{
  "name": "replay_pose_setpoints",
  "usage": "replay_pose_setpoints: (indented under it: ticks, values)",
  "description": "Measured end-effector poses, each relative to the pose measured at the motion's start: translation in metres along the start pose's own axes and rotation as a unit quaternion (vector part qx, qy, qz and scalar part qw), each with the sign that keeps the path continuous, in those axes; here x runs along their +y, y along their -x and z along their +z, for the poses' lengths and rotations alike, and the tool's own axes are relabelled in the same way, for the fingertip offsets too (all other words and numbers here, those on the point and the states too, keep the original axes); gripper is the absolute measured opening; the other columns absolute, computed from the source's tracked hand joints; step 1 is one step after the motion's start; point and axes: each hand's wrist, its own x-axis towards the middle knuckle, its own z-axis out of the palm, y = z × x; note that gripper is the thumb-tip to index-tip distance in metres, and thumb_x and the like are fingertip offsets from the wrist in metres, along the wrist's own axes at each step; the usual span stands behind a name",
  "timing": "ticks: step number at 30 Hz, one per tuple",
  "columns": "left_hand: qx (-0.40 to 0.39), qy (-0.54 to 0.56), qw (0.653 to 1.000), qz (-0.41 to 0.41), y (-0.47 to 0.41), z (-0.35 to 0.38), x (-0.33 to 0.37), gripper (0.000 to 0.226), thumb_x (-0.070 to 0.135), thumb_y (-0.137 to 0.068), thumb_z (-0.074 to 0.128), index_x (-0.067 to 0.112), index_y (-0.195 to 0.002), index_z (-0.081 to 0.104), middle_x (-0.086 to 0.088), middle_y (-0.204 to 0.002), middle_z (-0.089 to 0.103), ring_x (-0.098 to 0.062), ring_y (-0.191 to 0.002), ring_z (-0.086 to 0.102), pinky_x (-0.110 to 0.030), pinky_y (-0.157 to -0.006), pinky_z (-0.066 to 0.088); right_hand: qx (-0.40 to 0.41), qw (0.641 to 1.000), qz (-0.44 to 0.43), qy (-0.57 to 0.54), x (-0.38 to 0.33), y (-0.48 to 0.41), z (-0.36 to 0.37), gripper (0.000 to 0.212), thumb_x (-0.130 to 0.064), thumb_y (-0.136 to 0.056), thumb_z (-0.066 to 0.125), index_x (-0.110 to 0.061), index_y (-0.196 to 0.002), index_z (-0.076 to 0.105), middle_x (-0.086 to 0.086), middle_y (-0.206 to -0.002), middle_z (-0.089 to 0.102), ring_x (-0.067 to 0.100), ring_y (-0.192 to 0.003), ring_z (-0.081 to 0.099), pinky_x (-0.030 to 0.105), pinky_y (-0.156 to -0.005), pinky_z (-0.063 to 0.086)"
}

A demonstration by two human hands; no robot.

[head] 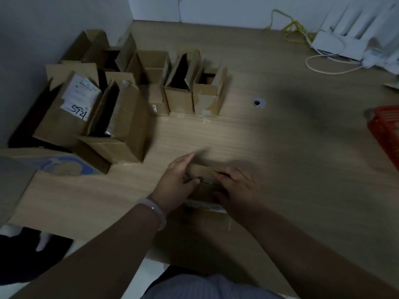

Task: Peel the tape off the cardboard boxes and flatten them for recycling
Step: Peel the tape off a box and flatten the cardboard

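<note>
The small cardboard box (201,172), low at centre frame over the surface (280,147), looks light and stiff but crushable, and is best held by its ends. The left hand (176,180) wraps its left end and the right hand (236,187) curls over the right end. Each grip is closed round the box, forearms converging.

A small brown cardboard box (204,170) lies at the near middle, while taller open boxes (127,130), flaps raised, stand clustered at the far left.

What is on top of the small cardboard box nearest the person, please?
Both hands hold the box: left hand grips its left end, right hand grips its right side. The top beneath is hidden.
</note>
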Motion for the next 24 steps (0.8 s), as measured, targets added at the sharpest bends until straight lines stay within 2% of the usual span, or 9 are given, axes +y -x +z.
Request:
replay_pose_setpoints:
  ticks: [3, 5, 7, 9, 11, 13, 16, 19, 24]
  values:
    - [0.038, 0.099, 0.986, -0.127, 0.013, -0.006, -0.017, 0.044, 0.014, -0.084, 0.071, 0.024, -0.125, 0.059, 0.003, -0.118, 0.062, -0.011, -0.110, 0.057, -0.028, -0.099, 0.045, -0.001, 1.000, 0.005, 0.007, -0.008, -0.002, -0.006, 0.062, -0.041, -0.083, 0.057, -0.035, -0.142, 0.039, -0.012, -0.145, 0.035, 0.016, -0.131, 0.034, 0.031, -0.108, 0.027]
    - [0.030, 0.106, 0.977, -0.182, 0.019, -0.005, -0.024, 0.027, 0.020, -0.086, 0.070, 0.015, -0.112, 0.069, 0.001, -0.106, 0.070, -0.013, -0.102, 0.064, -0.019, -0.088, 0.049, 0.007, 1.000, 0.002, 0.005, -0.016, -0.005, -0.006, 0.066, -0.033, -0.079, 0.056, -0.033, -0.143, 0.038, -0.010, -0.148, 0.032, 0.018, -0.134, 0.031, 0.032, -0.110, 0.025]
    - [0.047, 0.108, 0.975, -0.191, 0.021, -0.003, -0.025, 0.016, 0.022, -0.085, 0.070, 0.018, -0.101, 0.073, 0.006, -0.093, 0.071, -0.006, -0.090, 0.065, -0.003, -0.070, 0.044, -0.006, 1.000, -0.014, -0.001, -0.023, -0.009, -0.003, 0.068, -0.030, -0.080, 0.053, -0.030, -0.146, 0.034, -0.009, -0.153, 0.028, 0.018, -0.137, 0.027, 0.033, -0.112, 0.023]
    - [0.071, 0.108, 0.973, -0.193, 0.019, -0.003, -0.023, 0.011, 0.023, -0.083, 0.072, 0.020, -0.094, 0.074, 0.014, -0.082, 0.069, 0.002, -0.080, 0.063, 0.000, -0.063, 0.041, -0.020, 0.999, -0.026, 0.008, -0.026, -0.012, 0.002, 0.065, -0.035, -0.085, 0.050, -0.028, -0.148, 0.032, -0.008, -0.154, 0.029, 0.017, -0.138, 0.027, 0.032, -0.112, 0.020]
    - [0.082, 0.110, 0.969, -0.205, 0.017, -0.005, -0.023, 0.002, 0.026, -0.082, 0.073, 0.025, -0.084, 0.074, 0.014, -0.077, 0.069, -0.002, -0.078, 0.066, -0.012, -0.069, 0.050, -0.009, 0.999, -0.029, 0.018, -0.026, -0.013, 0.008, 0.063, -0.043, -0.087, 0.051, -0.026, -0.146, 0.037, -0.006, -0.151, 0.034, 0.018, -0.136, 0.032, 0.034, -0.111, 0.023]
    - [0.082, 0.123, 0.964, -0.220, 0.015, -0.008, -0.023, 0.008, 0.029, -0.082, 0.073, 0.027, -0.074, 0.072, 0.008, -0.076, 0.071, -0.013, -0.078, 0.068, -0.032, -0.078, 0.057, 0.001, 0.999, -0.030, 0.015, -0.025, -0.011, 0.011, 0.063, -0.048, -0.085, 0.052, -0.025, -0.143, 0.042, -0.006, -0.148, 0.040, 0.020, -0.133, 0.037, 0.037, -0.109, 0.029]
    - [0.075, 0.087, 0.972, -0.203, 0.013, -0.012, -0.025, 0.015, 0.028, -0.084, 0.071, 0.027, -0.070, 0.066, 0.009, -0.072, 0.068, -0.016, -0.077, 0.067, -0.040, -0.078, 0.056, 0.014, 1.000, -0.026, 0.009, -0.025, -0.006, 0.015, 0.063, -0.052, -0.084, 0.048, -0.024, -0.141, 0.047, -0.006, -0.146, 0.043, 0.022, -0.131, 0.042, 0.040, -0.106, 0.033]
    - [0.066, 0.049, 0.980, -0.182, 0.010, -0.012, -0.026, 0.008, 0.026, -0.086, 0.068, 0.023, -0.079, 0.064, 0.004, -0.077, 0.066, -0.020, -0.082, 0.065, -0.033, -0.076, 0.053, 0.040, 0.999, -0.027, 0.003, -0.026, -0.004, 0.017, 0.061, -0.050, -0.083, 0.051, -0.021, -0.137, 0.052, -0.002, -0.142, 0.049, 0.025, -0.126, 0.048, 0.043, -0.104, 0.038]
    - [0.111, 0.015, 0.982, -0.150, 0.014, -0.012, -0.022, 0.007, 0.025, -0.085, 0.068, 0.027, -0.079, 0.065, 0.013, -0.073, 0.061, -0.008, -0.074, 0.057, -0.016, -0.064, 0.035, 0.040, 0.999, -0.016, 0.005, -0.029, -0.004, 0.016, 0.060, -0.047, -0.084, 0.058, -0.021, -0.138, 0.052, -0.001, -0.144, 0.047, 0.026, -0.129, 0.045, 0.044, -0.106, 0.037]
